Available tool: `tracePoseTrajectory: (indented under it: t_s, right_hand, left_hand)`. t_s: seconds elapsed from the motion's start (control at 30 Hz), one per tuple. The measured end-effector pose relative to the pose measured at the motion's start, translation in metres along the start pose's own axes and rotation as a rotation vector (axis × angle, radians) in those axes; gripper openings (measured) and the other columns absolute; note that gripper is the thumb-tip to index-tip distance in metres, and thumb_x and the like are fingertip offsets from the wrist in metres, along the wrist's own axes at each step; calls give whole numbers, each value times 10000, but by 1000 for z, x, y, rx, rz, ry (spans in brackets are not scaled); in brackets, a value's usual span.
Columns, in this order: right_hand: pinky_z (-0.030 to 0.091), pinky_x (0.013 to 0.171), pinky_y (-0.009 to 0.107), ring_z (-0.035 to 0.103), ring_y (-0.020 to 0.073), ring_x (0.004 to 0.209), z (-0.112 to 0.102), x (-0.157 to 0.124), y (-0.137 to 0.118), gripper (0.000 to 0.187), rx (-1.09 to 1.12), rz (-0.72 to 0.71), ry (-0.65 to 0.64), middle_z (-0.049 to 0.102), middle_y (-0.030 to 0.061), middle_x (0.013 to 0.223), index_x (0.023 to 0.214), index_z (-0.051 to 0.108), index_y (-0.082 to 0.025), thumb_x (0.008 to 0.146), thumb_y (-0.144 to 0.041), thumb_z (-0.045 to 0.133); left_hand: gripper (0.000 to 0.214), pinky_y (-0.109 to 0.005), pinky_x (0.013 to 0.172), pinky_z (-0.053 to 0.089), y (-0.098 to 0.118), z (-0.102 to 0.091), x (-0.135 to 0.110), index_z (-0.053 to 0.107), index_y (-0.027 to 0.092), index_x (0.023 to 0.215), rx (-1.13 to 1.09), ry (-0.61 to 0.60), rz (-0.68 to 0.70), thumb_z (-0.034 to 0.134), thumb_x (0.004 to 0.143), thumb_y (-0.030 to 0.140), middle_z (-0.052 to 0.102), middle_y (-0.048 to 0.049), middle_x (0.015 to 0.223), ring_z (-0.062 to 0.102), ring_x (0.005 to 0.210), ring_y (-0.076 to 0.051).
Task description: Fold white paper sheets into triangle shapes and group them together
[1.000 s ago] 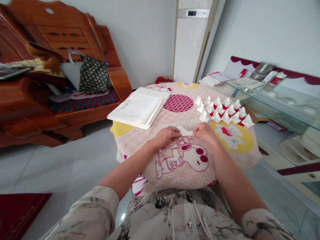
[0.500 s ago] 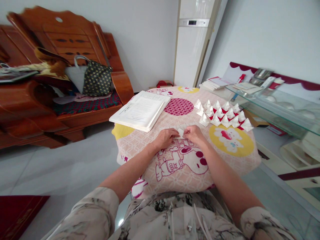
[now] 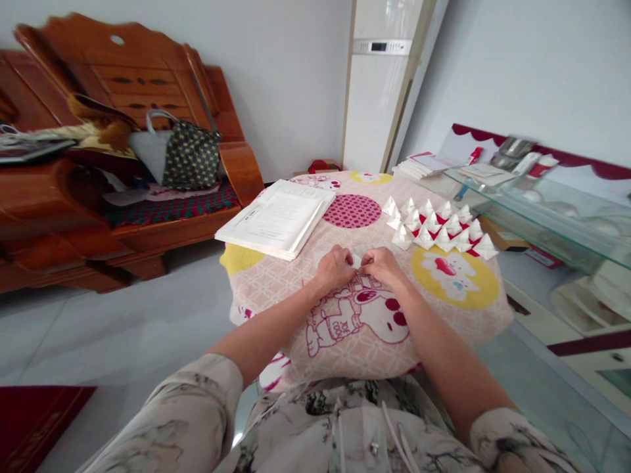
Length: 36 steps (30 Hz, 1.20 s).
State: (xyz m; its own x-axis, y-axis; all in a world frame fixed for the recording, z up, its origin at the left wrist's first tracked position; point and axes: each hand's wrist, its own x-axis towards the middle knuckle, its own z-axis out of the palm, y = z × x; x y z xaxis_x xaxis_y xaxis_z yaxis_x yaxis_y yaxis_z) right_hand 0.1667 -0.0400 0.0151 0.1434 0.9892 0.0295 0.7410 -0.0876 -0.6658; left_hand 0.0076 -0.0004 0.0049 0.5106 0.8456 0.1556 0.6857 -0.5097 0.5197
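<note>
Between my two hands, over the middle of the round table, is a small piece of white folded paper [image 3: 356, 261], mostly covered by my fingers. My left hand [image 3: 335, 268] pinches its left side, with the fingers curled inward. On the opposite side, my right hand [image 3: 382, 266] grips the paper between thumb and fingertips. Both hands rest close to the patterned tablecloth [image 3: 276, 295], just above a printed cartoon dog. Several pointed white folded-paper boats [image 3: 444, 238] stand in rows at the right, some showing red between them.
A stack of white paper sheets [image 3: 279, 217] lies on the table's left part. To the right is a glass-topped cabinet [image 3: 552, 217] with papers and containers. A wooden sofa [image 3: 148, 85] bearing bags stands at the left, and a tall white air conditioner [image 3: 374, 98] stands behind.
My left hand has shifted right, closer to my right hand, and now covers more of the paper. My right hand stays in nearly the same place.
</note>
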Motion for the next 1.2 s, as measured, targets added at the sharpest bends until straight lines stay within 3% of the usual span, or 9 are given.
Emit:
tracePoseTrajectory:
  t_s: [0.23, 0.43, 0.7, 0.8, 0.9, 1.03, 1.2]
  right_hand:
    - [378, 551, 243, 546, 126, 555, 1, 0, 2, 44, 16, -6, 5, 625, -17, 563, 628, 693, -161, 623, -133, 726]
    - [360, 510, 233, 496, 102, 484, 2, -2, 3, 65, 84, 16, 15, 582, -39, 514, 602, 666, -166, 618, -128, 717]
    - [388, 537, 236, 530, 114, 514, 3, -3, 6, 103, 38, 50, 50, 625, -22, 588, 701, 686, -164, 628, -146, 756]
    - [397, 579, 252, 569, 142, 587, 0, -5, 8, 223, -60, 53, 92, 667, 3, 662, 834, 719, -170, 629, -206, 796]
    - [388, 590, 260, 579, 157, 619, -4, -6, 12, 184, -97, 54, 93, 663, 8, 645, 766, 712, -176, 620, -246, 801]
    - [351, 516, 243, 527, 132, 529, -8, -5, 20, 117, 115, 107, 79, 593, -23, 527, 608, 655, -169, 561, -179, 761]
    - [186, 391, 230, 302, 68, 357, -12, -9, 19, 197, 624, 168, 182, 409, -86, 378, 591, 598, -181, 568, -308, 747]
  left_hand:
    - [243, -292, 762, 499, -14, -8, 1, 713, 143, 894, -122, -26, 1, 661, 673, 55, 619, -40, 868, 594, 799, -172]
    - [326, -256, 692, 498, -32, -8, -3, 733, 146, 904, -254, -19, -16, 624, 630, 8, 641, -37, 925, 587, 760, -143]
    - [361, -264, 787, 543, -61, -14, 1, 725, 152, 826, -492, -57, -7, 545, 569, -28, 711, -19, 867, 648, 799, -145]
    - [369, -269, 777, 551, -65, -17, 3, 721, 149, 842, -547, -1, -54, 525, 582, -23, 722, -25, 863, 666, 794, -150]
    - [371, -273, 767, 548, -60, -18, 2, 724, 152, 886, -533, 106, -67, 515, 627, -12, 724, -30, 860, 671, 802, -157]
    - [346, -304, 815, 549, -51, -18, 4, 718, 152, 918, -607, 188, -50, 548, 654, 9, 725, -38, 886, 666, 818, -162]
    - [311, -335, 849, 544, -41, -20, 11, 689, 131, 948, -939, 233, -170, 653, 655, 31, 709, -52, 890, 657, 841, -160]
